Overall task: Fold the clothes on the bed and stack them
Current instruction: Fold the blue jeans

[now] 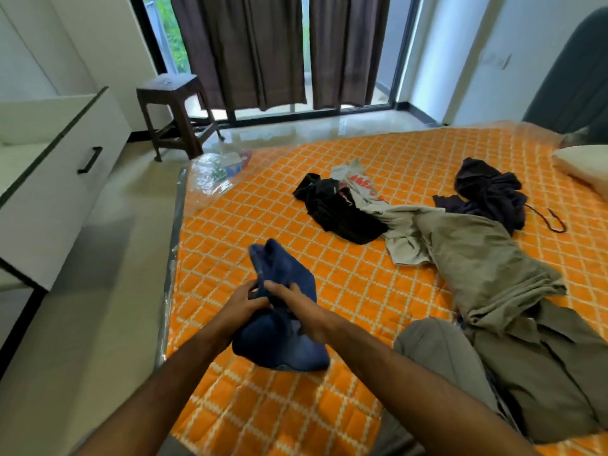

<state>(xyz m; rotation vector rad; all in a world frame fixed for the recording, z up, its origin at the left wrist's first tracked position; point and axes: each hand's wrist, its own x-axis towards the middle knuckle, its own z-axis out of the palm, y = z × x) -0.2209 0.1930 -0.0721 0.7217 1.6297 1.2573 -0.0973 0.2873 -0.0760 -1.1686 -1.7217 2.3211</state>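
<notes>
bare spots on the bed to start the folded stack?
Free: orange bedcover between blue garment and black clothes; also near strip below the blue garment. Crowded: right side, under olive clothes and dark purple pile.

Dark curtains [250, 51] hang over a daylit window [167, 31]; a wooden stool [174, 110] stands on glossy floor [98, 291] beside white drawers [65, 179].

Jeans [279, 327] near the bed [329, 291] edge, shirt heap [339, 209] behind them, trousers [487, 268] right, stool [174, 113] beyond
</notes>
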